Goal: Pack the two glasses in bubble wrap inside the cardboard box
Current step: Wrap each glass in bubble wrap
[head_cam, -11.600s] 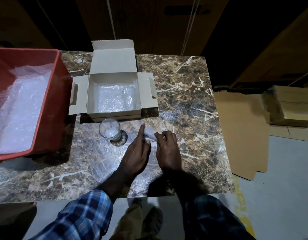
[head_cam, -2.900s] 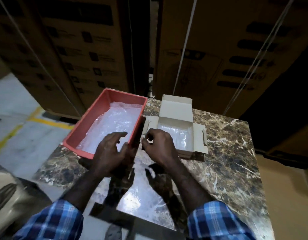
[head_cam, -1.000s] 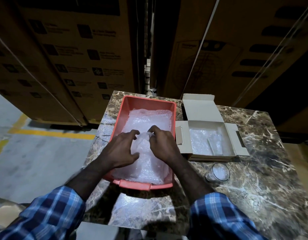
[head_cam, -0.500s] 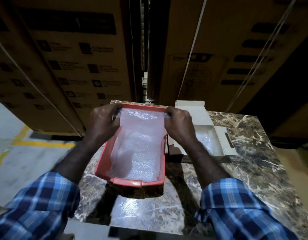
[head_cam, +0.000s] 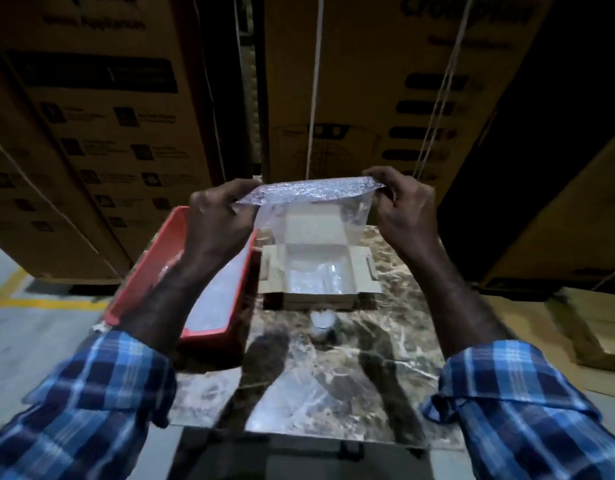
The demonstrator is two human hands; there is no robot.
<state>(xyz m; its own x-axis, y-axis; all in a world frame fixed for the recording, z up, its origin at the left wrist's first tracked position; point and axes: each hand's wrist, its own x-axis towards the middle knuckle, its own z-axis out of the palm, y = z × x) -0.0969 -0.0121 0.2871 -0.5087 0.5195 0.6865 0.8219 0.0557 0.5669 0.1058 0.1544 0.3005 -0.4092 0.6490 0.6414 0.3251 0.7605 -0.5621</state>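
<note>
The bubble wrap sheet (head_cam: 309, 209) has come up out of the red bin (head_cam: 150, 271) since half a second ago, and it's now hanging in the air right above the cardboard box (head_cam: 318, 271) instead of over the bin. Left hand (head_cam: 219, 220) pinches one top corner, right hand (head_cam: 403, 209) pinches the other, and the sheet's stretched taut between them with the rest drooping down.

Taking the box as the landmark: it sits open on the marble worktop (head_cam: 333, 368), flaps out, and there's already something wrapped and clear-looking lying inside, pretty sure that's glass number one, though it's blurry. The bare glass (head_cam: 321, 323) stands just in front of the box, on the side nearest the person. The bin is right beside the box on its left.

So I'd call this the start of wrapping the second glass: fresh sheet fetched, not laid down yet. Next move probably wants the sheet spread flat on the worktop in front of the box, then the glass laid on it and rolled. The sheet's floppy, so keeping both corners pinched till it's down makes sense.
</note>
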